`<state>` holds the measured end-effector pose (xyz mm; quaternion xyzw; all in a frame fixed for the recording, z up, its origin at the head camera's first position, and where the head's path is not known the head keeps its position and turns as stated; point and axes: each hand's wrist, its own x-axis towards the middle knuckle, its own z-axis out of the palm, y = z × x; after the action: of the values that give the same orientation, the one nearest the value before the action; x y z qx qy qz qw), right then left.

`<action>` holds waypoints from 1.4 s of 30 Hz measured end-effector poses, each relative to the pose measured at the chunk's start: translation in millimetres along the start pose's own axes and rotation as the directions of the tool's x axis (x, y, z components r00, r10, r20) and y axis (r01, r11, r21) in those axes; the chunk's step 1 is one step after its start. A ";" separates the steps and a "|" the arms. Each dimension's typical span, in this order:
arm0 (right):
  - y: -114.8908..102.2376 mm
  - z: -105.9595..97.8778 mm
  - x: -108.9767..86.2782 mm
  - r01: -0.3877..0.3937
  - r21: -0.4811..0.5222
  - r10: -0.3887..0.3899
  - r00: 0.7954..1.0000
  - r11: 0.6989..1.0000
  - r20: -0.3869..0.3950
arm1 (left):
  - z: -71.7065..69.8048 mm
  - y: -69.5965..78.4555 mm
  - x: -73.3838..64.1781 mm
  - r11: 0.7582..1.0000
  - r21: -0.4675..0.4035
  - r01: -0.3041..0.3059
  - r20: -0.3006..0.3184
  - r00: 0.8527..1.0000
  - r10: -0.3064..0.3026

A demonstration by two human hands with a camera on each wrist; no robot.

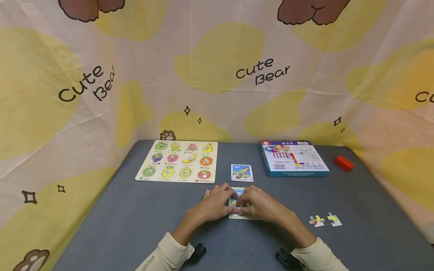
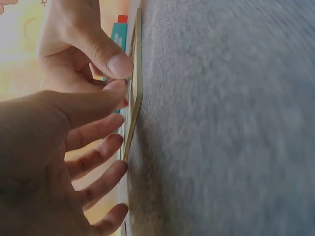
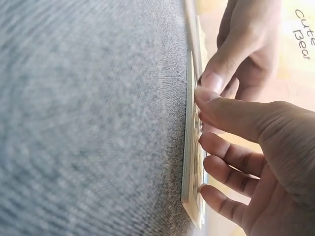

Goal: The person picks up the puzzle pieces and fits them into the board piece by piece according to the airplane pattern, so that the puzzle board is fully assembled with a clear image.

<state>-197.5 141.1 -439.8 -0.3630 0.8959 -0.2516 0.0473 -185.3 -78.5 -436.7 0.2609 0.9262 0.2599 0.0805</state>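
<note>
A small thin puzzle board (image 1: 234,216) with a colourful picture lies on the table between both hands. From the left, the left hand (image 1: 217,203) rests its spread, lightly bent fingers and thumb on it. The right hand (image 1: 262,203) comes over it from the other side; its thumb and fingers touch the board's face (image 3: 198,172). Both thumbs sit close together near the middle in the wrist views. Whether a piece is between the fingertips is hidden. Beyond the hands lies a card with a yellow plane (image 1: 242,173). Two loose jigsaw pieces (image 1: 317,221) lie to the right.
A fruit picture board (image 1: 178,164) lies at the back left of the grey table (image 1: 135,226). At the back right are a flat game box (image 1: 298,162) and a red block (image 1: 344,163). A printed cloth (image 1: 217,101) hangs behind and at the sides.
</note>
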 end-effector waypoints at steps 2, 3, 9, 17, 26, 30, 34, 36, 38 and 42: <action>0.2 0.5 -0.3 -0.007 0.004 0.007 1.000 1.000 0.003 | 2.4 0.9 2.2 1.000 0.006 0.010 -0.022 1.000 -0.010; 0.0 0.3 -0.4 -0.014 0.005 0.014 1.000 1.000 0.006 | 3.3 1.3 3.1 1.000 0.007 0.014 -0.031 0.999 -0.014; 2.2 -6.9 -6.8 -0.039 -0.005 0.039 0.999 0.999 0.025 | 6.0 3.5 5.2 1.000 0.004 0.023 -0.057 0.998 -0.023; 17.2 -27.2 -39.3 -0.102 -0.025 0.102 0.995 0.994 -0.012 | 6.3 3.8 3.4 1.000 -0.006 0.020 -0.067 0.998 -0.020; 38.3 -52.5 -88.6 -0.282 -0.042 0.281 0.959 0.959 -0.027 | 7.0 1.6 3.8 1.000 -0.004 0.008 -0.066 0.998 -0.008; 49.0 -60.0 -110.5 -0.330 -0.045 0.329 0.944 0.943 -0.031 | 6.6 2.3 5.1 1.000 -0.009 0.004 -0.062 0.998 -0.004; 58.8 -64.5 -130.2 -0.361 -0.052 0.358 0.932 0.931 -0.054 | 6.6 2.7 6.0 1.000 -0.016 -0.005 -0.058 0.998 0.004; 62.9 -66.2 -138.3 -0.366 -0.048 0.362 0.930 0.930 -0.065 | 7.1 2.3 5.9 1.000 -0.013 -0.003 -0.057 0.998 0.002; 65.9 -67.4 -144.3 -0.385 -0.041 0.382 0.922 0.922 -0.067 | 7.6 1.8 5.2 1.000 -0.011 0.001 -0.062 0.998 -0.002; 71.9 -69.5 -155.0 -0.397 -0.037 0.393 0.916 0.917 -0.082 | 7.6 1.0 4.1 1.000 -0.011 0.009 -0.071 0.997 -0.009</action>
<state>-147.7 318.4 -429.4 -0.1664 0.9583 -0.2259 0.0547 -186.2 -72.2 -442.7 0.2469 0.9283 0.2736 0.0501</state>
